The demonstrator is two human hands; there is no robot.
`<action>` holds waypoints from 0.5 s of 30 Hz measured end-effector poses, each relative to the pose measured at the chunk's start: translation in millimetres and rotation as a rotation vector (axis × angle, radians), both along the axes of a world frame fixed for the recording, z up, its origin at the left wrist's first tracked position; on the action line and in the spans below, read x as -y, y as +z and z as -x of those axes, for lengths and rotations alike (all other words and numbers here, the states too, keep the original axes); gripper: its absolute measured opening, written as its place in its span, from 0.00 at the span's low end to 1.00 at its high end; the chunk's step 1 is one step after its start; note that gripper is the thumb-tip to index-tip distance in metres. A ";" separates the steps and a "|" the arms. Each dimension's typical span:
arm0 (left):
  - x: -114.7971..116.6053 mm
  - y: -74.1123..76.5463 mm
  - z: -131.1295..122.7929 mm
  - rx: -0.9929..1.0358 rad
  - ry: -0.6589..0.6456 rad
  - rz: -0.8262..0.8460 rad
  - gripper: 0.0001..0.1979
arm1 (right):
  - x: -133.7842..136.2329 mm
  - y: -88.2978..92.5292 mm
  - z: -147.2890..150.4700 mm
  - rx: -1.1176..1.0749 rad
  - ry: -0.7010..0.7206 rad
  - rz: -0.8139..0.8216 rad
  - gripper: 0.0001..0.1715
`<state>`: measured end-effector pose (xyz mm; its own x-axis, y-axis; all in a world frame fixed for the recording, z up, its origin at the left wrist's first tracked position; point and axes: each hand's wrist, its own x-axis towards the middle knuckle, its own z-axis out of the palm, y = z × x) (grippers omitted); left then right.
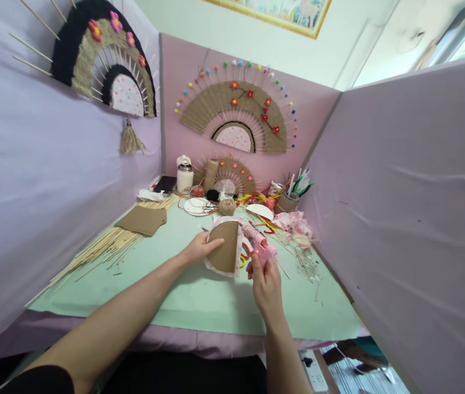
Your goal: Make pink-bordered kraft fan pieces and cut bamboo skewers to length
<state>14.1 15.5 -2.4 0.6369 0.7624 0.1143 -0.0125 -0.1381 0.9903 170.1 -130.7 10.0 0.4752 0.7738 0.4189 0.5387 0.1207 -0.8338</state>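
Observation:
My left hand (201, 249) grips a half-round piece of brown cardboard (224, 253) by its curved side, thumb on top. White fabric with pink spots shows around the cardboard's edge. In my right hand (265, 282) is a pink hot glue gun (263, 247), its fingers wrapped around the handle. The nozzle points up and left, close to the upper straight edge of the cardboard; whether it touches cannot be made out. Partly hidden between the two hands lie red and yellow loops (244, 258) on the table.
Thin wooden sticks (92, 249) spread over the left, under a cardboard sheet (144, 220). At the back stand a white bottle (184, 179), a twine ball (227, 206) and a tool holder (287, 203). Crumpled spotted fabric (296, 223) lies right. Decorated fans (211, 104) hang on the partitions.

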 end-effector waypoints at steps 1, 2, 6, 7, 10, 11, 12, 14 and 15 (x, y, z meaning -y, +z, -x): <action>0.9 0.9 0.0 -0.005 0.003 0.001 0.27 | 0.3 0.5 0.0 0.000 -0.001 0.001 0.23; 1.6 1.7 0.2 -0.008 0.005 0.001 0.27 | 0.6 1.0 0.0 0.001 -0.005 0.002 0.23; 3.3 3.7 0.8 -0.010 0.003 0.001 0.25 | 2.1 3.0 0.6 0.002 -0.003 0.010 0.23; 3.4 4.0 0.9 -0.009 0.000 -0.001 0.25 | 2.2 3.2 0.7 0.002 -0.001 0.011 0.23; 3.4 4.8 1.0 -0.016 0.000 -0.005 0.25 | 2.1 2.7 0.3 0.003 0.002 0.014 0.23; 3.4 5.1 0.9 -0.021 0.003 -0.004 0.25 | 1.9 2.3 0.0 0.003 0.003 0.016 0.23; 3.4 5.4 0.8 -0.026 0.006 -0.003 0.26 | 1.6 1.8 -0.3 0.001 0.003 0.019 0.23; 3.4 5.7 0.5 -0.034 0.015 -0.005 0.26 | 1.0 0.7 -0.8 -0.013 0.002 0.023 0.22; 3.4 5.6 0.3 -0.034 0.018 -0.007 0.26 | 0.8 0.3 -1.1 -0.021 0.003 0.023 0.22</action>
